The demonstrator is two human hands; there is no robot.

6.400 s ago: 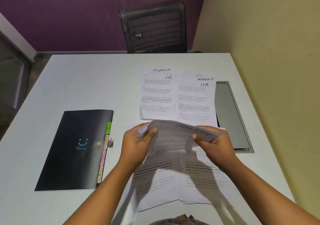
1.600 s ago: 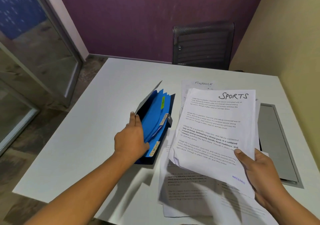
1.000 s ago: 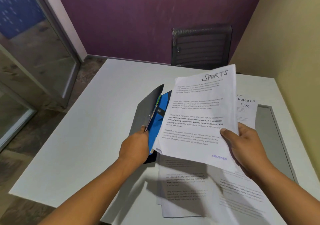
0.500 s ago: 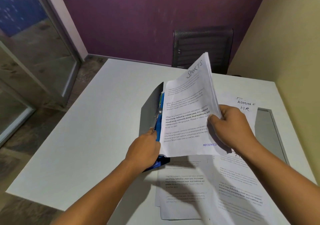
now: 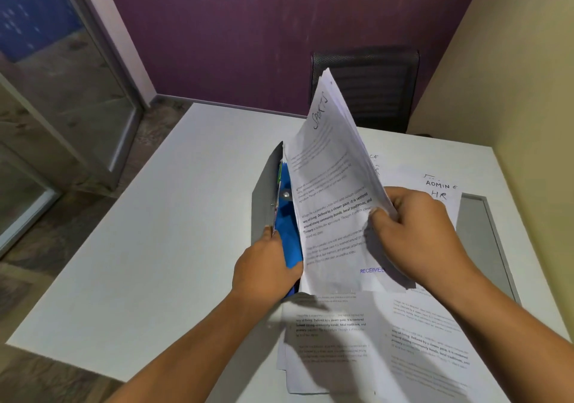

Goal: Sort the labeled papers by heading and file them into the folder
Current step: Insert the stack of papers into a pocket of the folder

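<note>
The upright sheet has the handwritten heading "SPORTS" at its top and a blue stamp "RECEIVED" near its bottom. Its bold printed lines read "Defined by a slower pace, it is centered around strong community bonds, local traditions". The far sheet has handwritten "ADMIN" and, under it, "HR". The near sheets repeat these bold lines; the small print is unreadable.

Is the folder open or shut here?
Open: the left hand holds the folder cover raised, blue pockets exposed.
</note>
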